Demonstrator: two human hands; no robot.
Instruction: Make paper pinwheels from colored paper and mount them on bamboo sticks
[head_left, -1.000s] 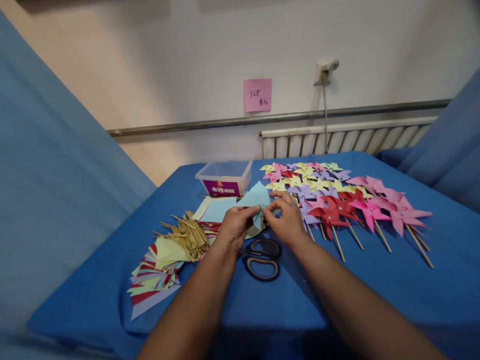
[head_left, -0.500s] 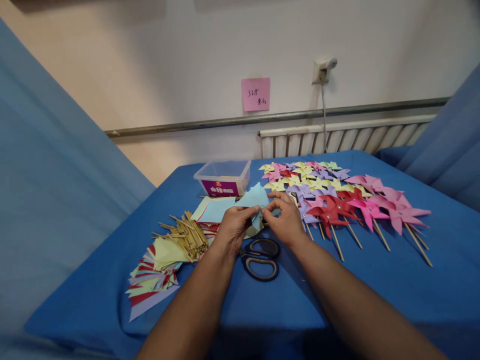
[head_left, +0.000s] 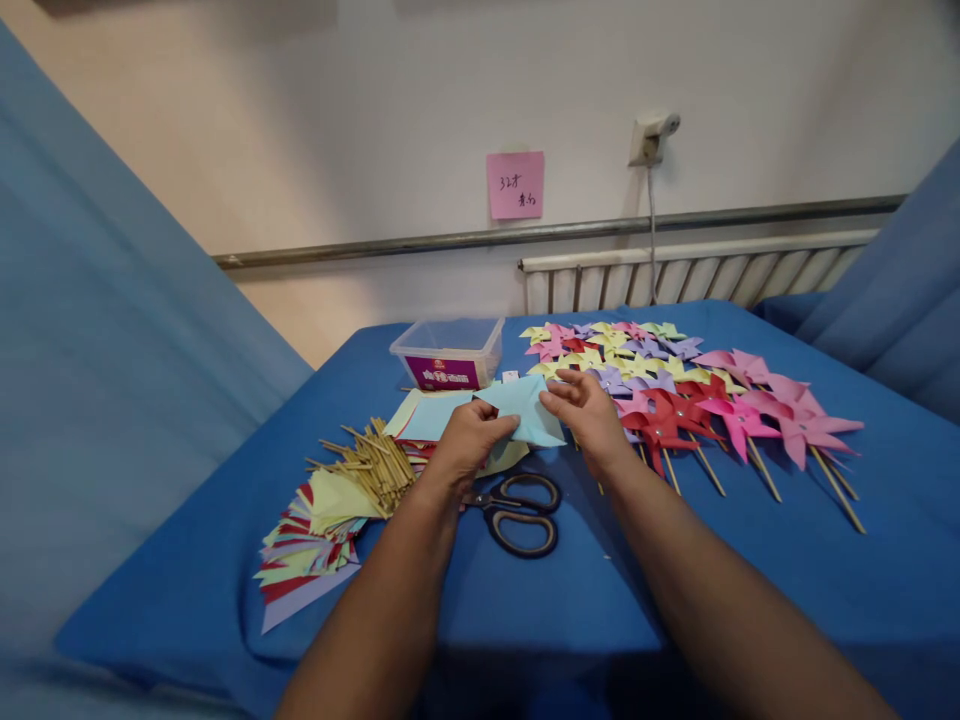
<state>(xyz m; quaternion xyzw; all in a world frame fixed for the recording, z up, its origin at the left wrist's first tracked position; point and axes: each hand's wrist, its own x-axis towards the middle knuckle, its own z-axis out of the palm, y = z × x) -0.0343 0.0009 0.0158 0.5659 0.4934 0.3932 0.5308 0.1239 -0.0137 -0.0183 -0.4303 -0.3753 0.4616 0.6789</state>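
I see remotely one light-blue paper sheet (head_left: 527, 408), pinched by the left hand (head_left: 472, 440), just beyond one pair of scissors (head_left: 495, 502). The right hand (head_left: 592, 418) is at its edge; whether it grips, I cannot tell

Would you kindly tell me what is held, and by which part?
The left hand pinches a light blue paper by its left side; whether the right hand also grips the right edge is unclear.

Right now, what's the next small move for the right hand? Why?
Probably pinch the lower-right corner of the held light blue paper with the right hand: the left hand grips the paper's left side, that corner sticks out free, and the right hand is close by.
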